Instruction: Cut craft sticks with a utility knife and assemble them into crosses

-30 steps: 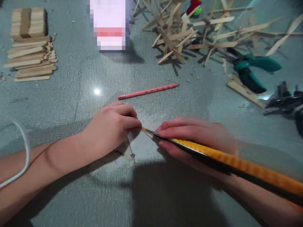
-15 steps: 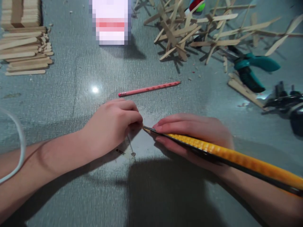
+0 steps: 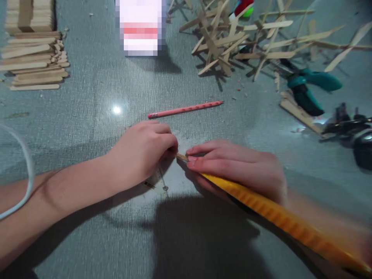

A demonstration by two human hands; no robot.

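Observation:
My left hand (image 3: 145, 151) rests on the table with its fingers curled into a pinch. Between its fingertips and the other hand shows a short end of a wooden craft stick (image 3: 181, 157). My right hand (image 3: 232, 161) lies opposite, fingers pressed together around the narrow front end of a long yellow-and-black ribbed tool (image 3: 270, 207). The tool slants across my right wrist to the lower right edge; its tip is hidden under the fingers, so its kind is unclear. A pink pencil (image 3: 186, 109) lies just beyond both hands.
Stacked craft sticks (image 3: 36, 58) lie at the far left. Crossed stick pieces (image 3: 221, 42) spread at the far right, near teal-handled pliers (image 3: 305, 87) and a dark object (image 3: 362, 135). A blurred-out pale object (image 3: 141, 27) stands behind; a white cable (image 3: 27, 166) loops at left.
The yellow tool has tilted and its rear end has swung down toward the lower right. My right fingers have shifted slightly left over its front end. The left hand stays almost where it was.

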